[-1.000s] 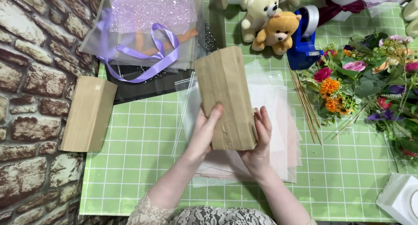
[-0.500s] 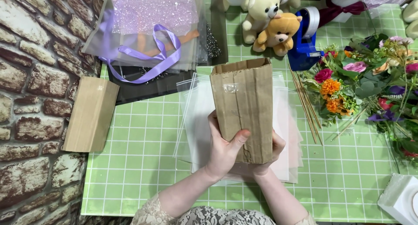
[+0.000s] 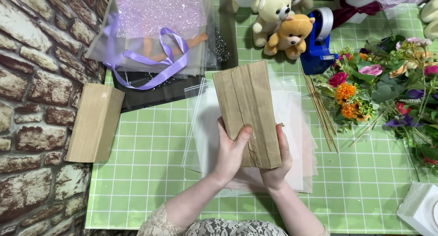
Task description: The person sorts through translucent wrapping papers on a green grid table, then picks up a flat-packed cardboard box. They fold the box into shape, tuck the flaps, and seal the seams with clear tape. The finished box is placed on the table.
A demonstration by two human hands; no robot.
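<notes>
**Flat cardboard piece held upright in both hands over the wrapping sheets**

The creased, brown, flat cardboard piece [image 3: 247, 112] is lifted clear of the table, tilted slightly left at the top, and gripped at its lower end. The left hand [image 3: 230, 151] clamps it with the thumb pressed across the front face and the fingers behind; the right hand [image 3: 278, 165] cups the lower right corner from behind and beneath, fingers wrapped round the edge. The two hands sit close together, both closed on the cardboard.

Right beneath lies a stack of clear and pale pink cellophane sheets [image 3: 296, 126] on the green gridded cutting mat [image 3: 150, 172]. To the right run thin wooden skewers [image 3: 319, 112], then a loose bunch of mixed flowers [image 3: 388, 90]. Beyond are plush teddy bears [image 3: 280, 21], a blue tape dispenser [image 3: 319, 39] and a lilac ribbon [image 3: 155, 58] over glittery sheets. A second folded brown cardboard piece [image 3: 93, 122] lies well apart at the mat's left edge.

As a judgement: the grip is low, so the tall top could flop or fold at its creases, and a slip would drop it onto the slick sheets and scatter them.

Half a second ago the left hand covered more of the front and the open top showed; now the face looks flatter and the thumb alone crosses it.
</notes>
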